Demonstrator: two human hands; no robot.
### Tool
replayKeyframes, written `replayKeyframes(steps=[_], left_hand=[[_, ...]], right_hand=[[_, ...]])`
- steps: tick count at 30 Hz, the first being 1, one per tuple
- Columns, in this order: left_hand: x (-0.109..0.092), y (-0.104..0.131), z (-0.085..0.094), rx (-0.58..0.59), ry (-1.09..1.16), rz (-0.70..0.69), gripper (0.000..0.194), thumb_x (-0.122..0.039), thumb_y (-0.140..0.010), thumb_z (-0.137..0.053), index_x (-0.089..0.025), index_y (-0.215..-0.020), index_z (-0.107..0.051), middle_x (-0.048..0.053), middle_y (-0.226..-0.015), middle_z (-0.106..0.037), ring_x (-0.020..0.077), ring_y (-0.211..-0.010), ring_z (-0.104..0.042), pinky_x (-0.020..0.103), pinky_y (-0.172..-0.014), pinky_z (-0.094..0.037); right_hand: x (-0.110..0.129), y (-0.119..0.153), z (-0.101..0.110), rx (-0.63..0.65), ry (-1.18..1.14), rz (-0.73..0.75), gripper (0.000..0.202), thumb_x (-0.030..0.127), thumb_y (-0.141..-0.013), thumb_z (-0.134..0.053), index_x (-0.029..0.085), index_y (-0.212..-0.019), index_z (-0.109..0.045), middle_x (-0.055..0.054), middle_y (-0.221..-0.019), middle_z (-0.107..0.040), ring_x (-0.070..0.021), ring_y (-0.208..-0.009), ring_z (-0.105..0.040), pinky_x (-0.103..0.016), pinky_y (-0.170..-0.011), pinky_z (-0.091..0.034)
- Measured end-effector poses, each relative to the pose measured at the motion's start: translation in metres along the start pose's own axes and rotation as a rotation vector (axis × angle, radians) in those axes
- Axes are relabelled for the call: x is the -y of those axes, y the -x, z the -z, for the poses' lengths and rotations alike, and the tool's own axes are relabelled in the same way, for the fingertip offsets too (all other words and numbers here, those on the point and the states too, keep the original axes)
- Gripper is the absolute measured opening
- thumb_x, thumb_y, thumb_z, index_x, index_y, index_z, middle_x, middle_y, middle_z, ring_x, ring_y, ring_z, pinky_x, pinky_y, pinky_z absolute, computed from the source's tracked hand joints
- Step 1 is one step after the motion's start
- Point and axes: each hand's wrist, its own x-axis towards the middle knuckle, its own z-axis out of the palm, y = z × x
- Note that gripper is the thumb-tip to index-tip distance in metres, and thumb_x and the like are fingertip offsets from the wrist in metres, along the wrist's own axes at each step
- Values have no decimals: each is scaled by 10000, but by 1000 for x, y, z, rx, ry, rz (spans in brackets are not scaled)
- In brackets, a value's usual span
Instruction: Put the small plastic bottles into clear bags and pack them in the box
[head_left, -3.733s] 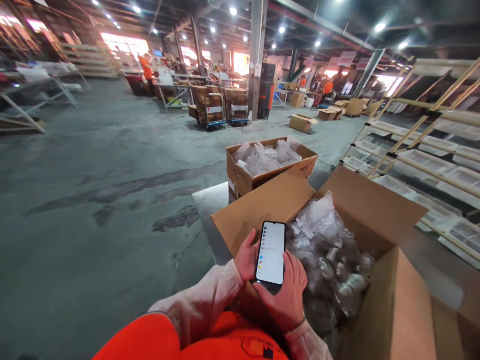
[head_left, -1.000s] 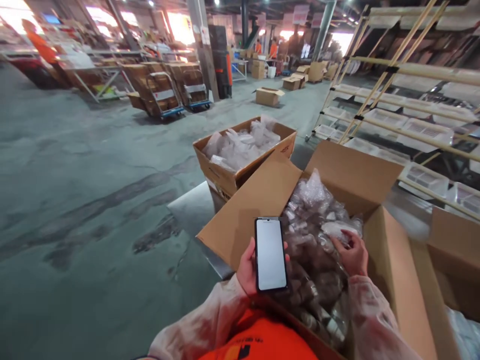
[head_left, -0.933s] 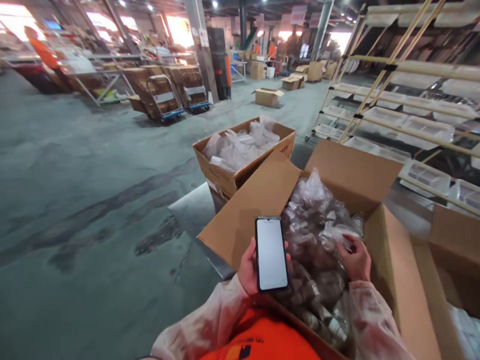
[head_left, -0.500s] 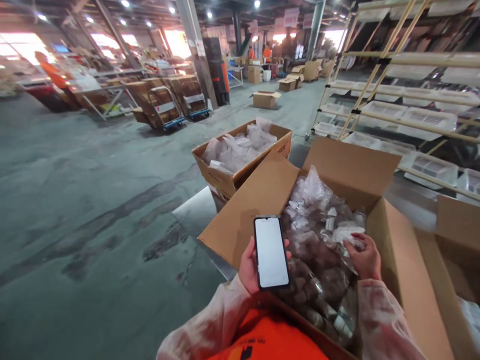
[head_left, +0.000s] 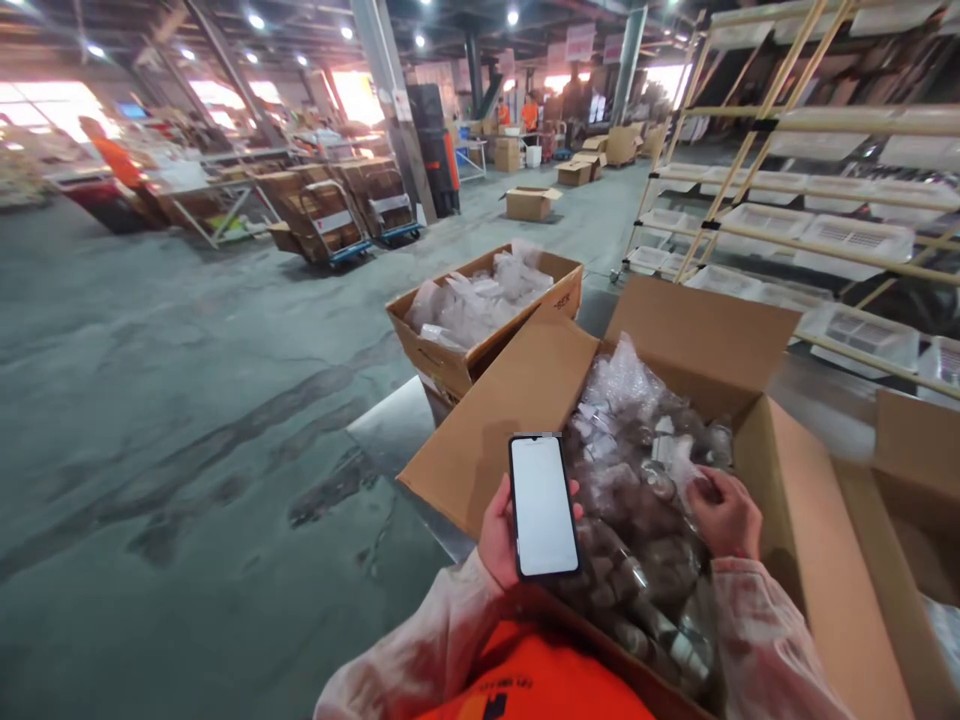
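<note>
My left hand [head_left: 497, 530] is wrapped round a phone [head_left: 544, 508] with a black edge and a bright, blank-looking screen. Right of it stands an open cardboard box [head_left: 787, 490], filled with clear bags and bubble-wrapped items [head_left: 626, 480]. Over the box's right part, my right hand [head_left: 724, 512] pinches a piece of clear bubble wrap [head_left: 684, 468]. Whether anything is inside that piece I cannot tell. Several white-labelled things show through the plastic around it.
Beyond the near box stands a second carton [head_left: 484, 320] of clear plastic packages. A rack [head_left: 750, 210] with white bins rises at the right. Loaded trolleys [head_left: 337, 215] stand at the back left. Another open box [head_left: 911, 500] is at the right edge. People in orange [head_left: 529, 113] are far off.
The bubble-wrapped piece at my right hand has turned from lying flat to tilting up, and my fingers have curled closer. My left hand and the phone have hardly moved.
</note>
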Motion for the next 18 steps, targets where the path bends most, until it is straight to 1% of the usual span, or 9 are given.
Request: replayKeyframes(steps=[3, 5, 7, 10, 12, 14, 16, 18], left_hand=[[0, 0, -2, -8, -2, -2, 713, -624, -863, -376, -86, -1314, -502, 153, -1259, -601, 292, -1005, -623, 458, -895, -425], [0, 0, -2, -11, -5, -7, 705, -621, -864, -376, -87, -1305, -511, 150, -1251, -608, 289, -1001, -625, 458, -895, -428], [1, 0, -2, -8, -8, -12, 695, -616, -870, -367, -86, -1289, -528, 142, -1233, -622, 287, -1001, -626, 451, -891, -435], [2, 0, 1, -7, -8, -20, 687, -614, -875, -362, -82, -1271, -543, 135, -1223, -630, 283, -1004, -626, 443, -891, -441], [1, 1, 1, -15, -4, -8, 684, -615, -874, -368, -88, -1275, -538, 140, -1232, -624, 286, -1009, -627, 454, -906, -434], [-1, 1, -2, -32, -7, 27, 680, -619, -871, -375, -102, -1287, -525, 147, -1236, -620, 295, -1023, -625, 474, -924, -424], [-4, -2, -9, -73, -36, 71, 673, -621, -867, -391, -110, -1287, -517, 154, -1209, -631, 305, -1042, -621, 482, -939, -416], [-9, -11, -19, -144, -118, 137, 663, -616, -866, -406, -100, -1265, -521, 163, -1137, -661, 314, -1038, -626, 481, -948, -415]], right_hand=[[-4, 0, -2, 149, -16, 62, 369, 421, -615, -506, 166, -791, -706, -110, -831, -706, -271, -843, -637, -412, -816, -497], [-4, 1, -5, 300, -29, 80, 357, 396, -602, -511, 172, -784, -720, -103, -845, -712, -275, -855, -641, -417, -826, -495], [-2, 4, -8, 448, -40, 90, 324, 365, -588, -526, 190, -763, -735, -84, -831, -718, -268, -826, -651, -406, -807, -501], [5, 13, -15, 659, -50, 80, 241, 291, -562, -562, 227, -702, -746, -50, -750, -722, -246, -743, -659, -370, -756, -511], [10, 20, -18, 756, -52, 54, 199, 250, -554, -589, 235, -673, -747, -41, -722, -725, -243, -723, -662, -361, -752, -507], [14, 24, -20, 797, -50, 25, 180, 228, -568, -605, 235, -674, -750, -40, -738, -736, -254, -757, -672, -369, -780, -498], [13, 25, -18, 752, -43, 3, 192, 223, -593, -599, 234, -702, -757, -43, -757, -744, -266, -781, -679, -379, -787, -494], [8, 22, -13, 677, -38, -27, 221, 224, -605, -591, 228, -744, -763, -50, -740, -743, -269, -755, -681, -387, -762, -497]])
